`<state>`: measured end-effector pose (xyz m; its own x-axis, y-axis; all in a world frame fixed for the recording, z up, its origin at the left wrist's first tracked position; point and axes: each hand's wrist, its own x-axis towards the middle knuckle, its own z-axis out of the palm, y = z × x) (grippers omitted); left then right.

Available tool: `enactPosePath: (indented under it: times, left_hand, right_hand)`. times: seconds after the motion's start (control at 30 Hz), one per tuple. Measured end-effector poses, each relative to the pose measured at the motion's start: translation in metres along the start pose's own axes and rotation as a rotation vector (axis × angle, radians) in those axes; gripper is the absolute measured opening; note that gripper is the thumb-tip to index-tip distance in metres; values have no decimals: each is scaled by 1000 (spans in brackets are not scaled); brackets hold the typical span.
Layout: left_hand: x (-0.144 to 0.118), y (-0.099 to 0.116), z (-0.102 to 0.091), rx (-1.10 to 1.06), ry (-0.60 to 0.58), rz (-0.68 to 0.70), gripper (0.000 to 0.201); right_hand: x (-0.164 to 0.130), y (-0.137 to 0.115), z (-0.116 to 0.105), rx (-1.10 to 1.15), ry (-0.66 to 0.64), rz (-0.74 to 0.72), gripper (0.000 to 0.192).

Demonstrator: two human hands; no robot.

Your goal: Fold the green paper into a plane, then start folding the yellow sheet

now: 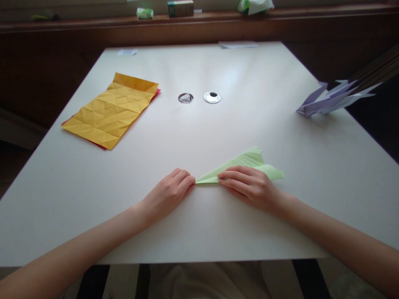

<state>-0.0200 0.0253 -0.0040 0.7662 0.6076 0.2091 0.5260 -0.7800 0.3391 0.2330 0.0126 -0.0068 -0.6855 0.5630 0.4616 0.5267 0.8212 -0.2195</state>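
Note:
A light green sheet of folded paper lies near the front middle of the table, narrowing to a sharp point on its left. My left hand is closed, its fingertips pinching that pointed tip. Over the lower edge of the paper rests my right hand, fingers together and pressing on the fold. Part of the paper is hidden beneath the right hand. Its wider end fans out to the right in two loose flaps.
Creased yellow paper lies over a red sheet at the left. Folded lavender paper pieces stand at the right edge. Two round fittings sit in the white table. Behind, a ledge holds a small box and green-and-white packets.

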Motion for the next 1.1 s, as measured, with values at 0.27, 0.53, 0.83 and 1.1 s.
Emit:
enactPosePath:
  times: [0.27,0.53,0.83,1.1]
  left_hand:
    - [-4,6,-1,-71,71,-155,9]
    - [-7,5,-1,-48,106,-73,13]
    - [-26,-11,-13,-169,122,-224,8]
    - [-10,2,-5,-264,129,-265,10]
  right_hand:
    - [1,-1,1,-13,6,5,14]
    - [0,-1,3,19,39,25,13]
    - [2,-1,3,35,48,34,12]
    - [1,-2,4,28,48,35,14]
